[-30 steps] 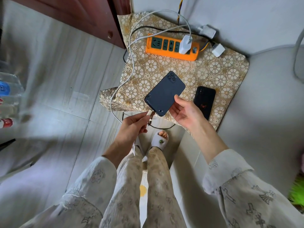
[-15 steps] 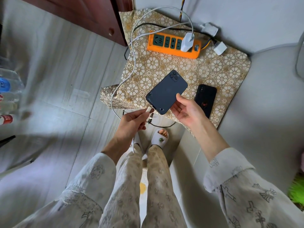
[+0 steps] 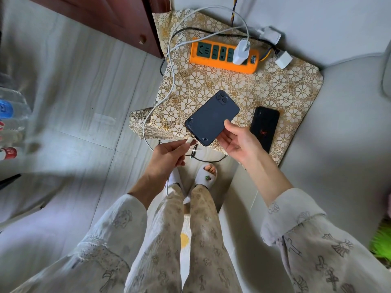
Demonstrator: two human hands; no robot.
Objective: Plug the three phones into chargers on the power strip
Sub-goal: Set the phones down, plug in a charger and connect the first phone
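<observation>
— Where's the dark blue phone (image 3: 212,118)?
— Above the table's (image 3: 296,85) near edge, back up, pinched in the right hand (image 3: 237,142).
— And the left hand (image 3: 169,157)?
— Gripping the white cable's plug (image 3: 190,141) at the phone's bottom end (whether seated, I can't tell). Its charger (image 3: 241,52) sits in the orange power strip (image 3: 224,58) along the far edge.

You are looking at almost no writing here. The black phone (image 3: 264,127) is showing a red spider emblem on its back, with no words. The bottle labels (image 3: 8,153) at your left are blurring past reading.
</observation>
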